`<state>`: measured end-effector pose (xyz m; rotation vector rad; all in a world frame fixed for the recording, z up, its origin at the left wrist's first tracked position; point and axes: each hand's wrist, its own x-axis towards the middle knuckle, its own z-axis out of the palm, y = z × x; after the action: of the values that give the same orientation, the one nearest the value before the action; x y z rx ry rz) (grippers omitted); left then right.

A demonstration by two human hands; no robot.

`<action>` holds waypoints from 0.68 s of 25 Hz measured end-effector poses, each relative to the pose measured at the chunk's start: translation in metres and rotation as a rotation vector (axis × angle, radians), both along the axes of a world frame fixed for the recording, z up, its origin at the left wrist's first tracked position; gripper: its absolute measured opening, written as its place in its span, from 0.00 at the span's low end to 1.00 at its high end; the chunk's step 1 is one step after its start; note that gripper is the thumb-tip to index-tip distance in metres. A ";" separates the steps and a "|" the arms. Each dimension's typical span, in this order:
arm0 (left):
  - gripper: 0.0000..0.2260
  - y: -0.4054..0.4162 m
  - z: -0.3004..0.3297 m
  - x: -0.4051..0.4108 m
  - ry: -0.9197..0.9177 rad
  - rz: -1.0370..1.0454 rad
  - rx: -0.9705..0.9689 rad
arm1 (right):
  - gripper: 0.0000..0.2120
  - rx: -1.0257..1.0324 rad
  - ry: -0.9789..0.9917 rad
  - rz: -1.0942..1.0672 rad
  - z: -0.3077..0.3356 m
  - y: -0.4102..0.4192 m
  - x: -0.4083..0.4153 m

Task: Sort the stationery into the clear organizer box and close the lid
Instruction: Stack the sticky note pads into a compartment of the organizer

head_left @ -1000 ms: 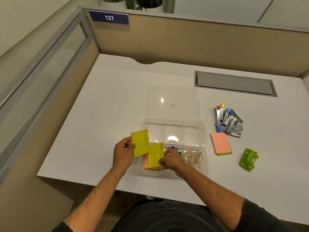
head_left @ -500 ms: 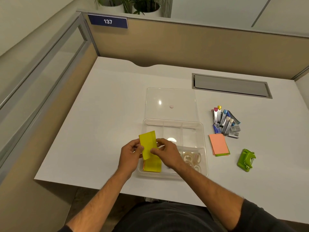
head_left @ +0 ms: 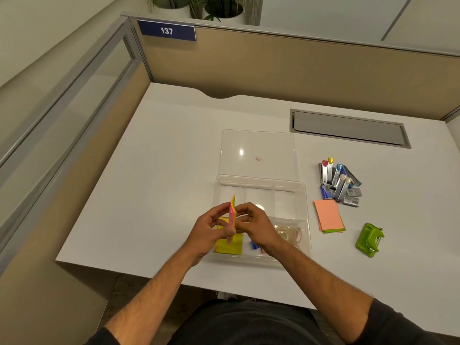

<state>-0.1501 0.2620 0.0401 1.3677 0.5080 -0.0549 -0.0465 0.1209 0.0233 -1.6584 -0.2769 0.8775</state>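
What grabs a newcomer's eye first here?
Both hands, left hand and right hand, pinch a pad of sticky notes on edge above the clear box at the desk's near edge. To the right lie a bright green hole punch and a heap of staplers.

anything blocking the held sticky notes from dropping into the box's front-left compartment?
Nothing visible. Both hands pinch the sticky notes on edge directly above that compartment of the organizer box; only a yellow pad already lies flat inside it.

desk [head_left: 149,170] | nameplate "137" [head_left: 166,30] | cable hatch [head_left: 348,129] | plants [head_left: 211,7]
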 end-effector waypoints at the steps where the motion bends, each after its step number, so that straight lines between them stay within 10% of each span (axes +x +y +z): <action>1: 0.29 -0.001 0.000 0.001 -0.002 -0.005 0.016 | 0.14 -0.001 -0.006 -0.003 0.000 0.000 0.000; 17: 0.09 0.010 -0.026 -0.005 0.177 0.238 0.139 | 0.11 -0.123 -0.075 -0.093 -0.004 -0.005 0.005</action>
<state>-0.1546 0.2716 0.0142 1.4362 0.8338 0.0555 -0.0416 0.1158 0.0193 -1.8062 -0.1987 0.7771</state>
